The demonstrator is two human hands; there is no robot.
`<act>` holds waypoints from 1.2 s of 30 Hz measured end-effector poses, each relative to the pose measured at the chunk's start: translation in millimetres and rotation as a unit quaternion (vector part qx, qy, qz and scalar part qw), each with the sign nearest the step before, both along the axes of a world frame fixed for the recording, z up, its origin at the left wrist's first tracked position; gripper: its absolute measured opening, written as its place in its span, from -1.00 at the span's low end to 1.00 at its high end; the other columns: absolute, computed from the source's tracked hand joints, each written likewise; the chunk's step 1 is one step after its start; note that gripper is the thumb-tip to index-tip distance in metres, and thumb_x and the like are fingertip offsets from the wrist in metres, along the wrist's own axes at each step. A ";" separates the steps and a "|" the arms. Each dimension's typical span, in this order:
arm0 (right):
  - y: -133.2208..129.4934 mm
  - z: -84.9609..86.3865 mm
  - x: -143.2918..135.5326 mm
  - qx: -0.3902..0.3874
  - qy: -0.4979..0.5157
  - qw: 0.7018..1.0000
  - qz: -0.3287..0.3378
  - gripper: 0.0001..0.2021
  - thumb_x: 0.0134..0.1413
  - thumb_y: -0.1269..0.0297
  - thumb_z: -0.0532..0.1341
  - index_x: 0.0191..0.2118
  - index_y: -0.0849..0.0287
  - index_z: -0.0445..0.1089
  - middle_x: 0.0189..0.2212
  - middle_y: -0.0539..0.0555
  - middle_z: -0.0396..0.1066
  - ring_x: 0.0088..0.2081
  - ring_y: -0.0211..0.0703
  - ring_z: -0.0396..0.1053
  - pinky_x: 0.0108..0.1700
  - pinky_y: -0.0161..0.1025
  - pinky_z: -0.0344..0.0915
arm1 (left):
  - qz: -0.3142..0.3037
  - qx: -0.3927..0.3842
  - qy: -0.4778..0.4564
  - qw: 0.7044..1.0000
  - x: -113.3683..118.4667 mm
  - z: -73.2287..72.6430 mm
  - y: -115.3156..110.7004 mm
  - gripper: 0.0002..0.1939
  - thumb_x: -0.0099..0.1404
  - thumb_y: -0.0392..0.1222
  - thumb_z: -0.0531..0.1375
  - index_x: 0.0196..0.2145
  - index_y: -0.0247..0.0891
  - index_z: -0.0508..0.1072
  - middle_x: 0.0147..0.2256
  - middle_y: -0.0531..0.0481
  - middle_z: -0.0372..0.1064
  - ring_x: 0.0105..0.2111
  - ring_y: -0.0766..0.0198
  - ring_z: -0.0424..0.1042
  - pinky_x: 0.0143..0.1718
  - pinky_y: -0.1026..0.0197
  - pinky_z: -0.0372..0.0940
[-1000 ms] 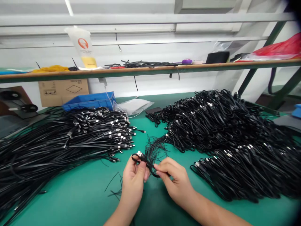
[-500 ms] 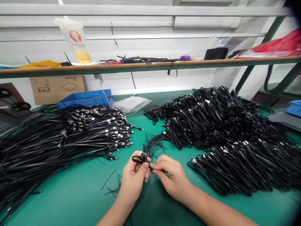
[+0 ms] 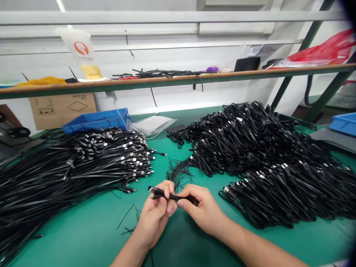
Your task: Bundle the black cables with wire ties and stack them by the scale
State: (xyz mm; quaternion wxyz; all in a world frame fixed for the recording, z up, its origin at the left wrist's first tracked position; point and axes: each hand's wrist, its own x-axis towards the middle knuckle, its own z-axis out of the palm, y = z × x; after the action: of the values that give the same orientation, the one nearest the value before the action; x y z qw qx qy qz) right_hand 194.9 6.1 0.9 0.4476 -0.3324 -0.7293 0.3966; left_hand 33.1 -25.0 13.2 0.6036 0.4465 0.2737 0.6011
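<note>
A folded black cable [image 3: 174, 197] is stretched between my two hands above the green tabletop [image 3: 91, 226]. My left hand [image 3: 155, 211] pinches its left part, where a metal connector sticks out. The right part lies in the closed fingers of my right hand [image 3: 204, 209]. Just beyond my hands is a small heap of thin black ties [image 3: 179, 172]. Long straight cables with metal plugs [image 3: 111, 155] are piled on the left. On the right lie a big pile of folded cables [image 3: 244, 137] and a nearer row of them [image 3: 289, 193].
Behind the left pile are a blue tray [image 3: 94, 120], a cardboard box [image 3: 62, 109] and a clear plastic bag [image 3: 152, 125]. A shelf [image 3: 167, 81] crosses above the table, bearing a plastic cup [image 3: 80, 52] and a red bag [image 3: 319, 50]. Another blue tray [image 3: 345, 123] is at far right.
The cable, earlier a loop standing up in my left hand, now lies lengthwise across both hands. My right hand has closed round its right part. The view has shifted slightly.
</note>
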 end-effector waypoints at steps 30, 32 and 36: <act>14.6 -9.1 17.6 0.270 -0.234 0.934 -0.010 -0.79 0.37 0.37 0.05 -0.06 0.18 0.42 -0.32 0.14 0.45 -0.29 -0.07 0.41 -0.25 -0.16 0.40 | 0.089 0.231 0.691 0.679 -23.1 -5.7 15.5 -0.77 0.44 -0.34 -0.04 -0.15 -0.23 0.40 -0.22 -0.11 0.33 -0.21 0.09 0.29 -0.22 0.07 0.26; 15.6 -10.3 17.8 0.272 -0.229 0.935 -0.004 -0.79 0.37 0.38 0.05 -0.03 0.17 0.41 -0.29 0.15 0.46 -0.26 -0.06 0.42 -0.22 -0.14 0.41 | 0.088 0.233 0.720 0.648 -22.3 -6.5 14.5 -0.79 0.43 -0.33 -0.03 -0.19 -0.24 0.40 -0.24 -0.11 0.32 -0.24 0.07 0.28 -0.25 0.06 0.24; 17.9 -13.8 18.4 0.264 -0.223 0.938 0.008 -0.78 0.36 0.40 0.06 0.01 0.15 0.39 -0.26 0.15 0.46 -0.23 -0.05 0.42 -0.18 -0.12 0.42 | 0.099 0.235 0.734 0.629 -22.5 -8.7 13.8 -0.80 0.42 -0.34 -0.02 -0.24 -0.24 0.39 -0.24 -0.11 0.32 -0.26 0.06 0.28 -0.29 0.07 0.22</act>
State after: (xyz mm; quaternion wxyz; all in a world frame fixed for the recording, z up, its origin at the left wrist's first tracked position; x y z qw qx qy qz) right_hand 213.3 24.0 -12.9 0.3419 -0.2760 -0.8916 0.1090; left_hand 10.6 -11.2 4.4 0.0146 0.8373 0.5180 0.1744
